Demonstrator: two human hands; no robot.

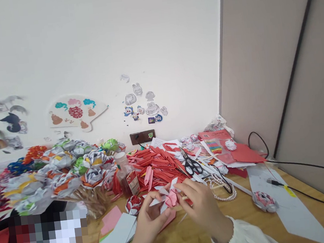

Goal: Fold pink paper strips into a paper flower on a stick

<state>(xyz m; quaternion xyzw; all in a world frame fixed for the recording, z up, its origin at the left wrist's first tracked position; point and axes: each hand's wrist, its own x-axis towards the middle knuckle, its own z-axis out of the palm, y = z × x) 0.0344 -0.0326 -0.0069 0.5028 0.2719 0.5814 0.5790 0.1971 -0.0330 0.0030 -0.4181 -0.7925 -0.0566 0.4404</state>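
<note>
Both hands meet around a pink and white folded paper flower (pixel 171 198) above the front of the wooden table. My left hand (pixel 152 218) is closed on its left side, thumb below and fingers above. From the right, my right hand (pixel 199 203) pinches at the flower's edge, where a short pale stick-like piece (pixel 185 198) shows by the fingertips. Behind the hands lies a heap of folded red and pink paper strips (pixel 155 165). A red and white paper flower (pixel 134 205) sits just left of my left hand.
Black-handled scissors (pixel 193 166), a pearl string (pixel 227 197) and a glass bottle (pixel 124 180) stand or lie behind the hands. Many paper flowers (pixel 64 160) fill the left. A cable (pixel 313 194) crosses the right side, near another flower (pixel 265 201).
</note>
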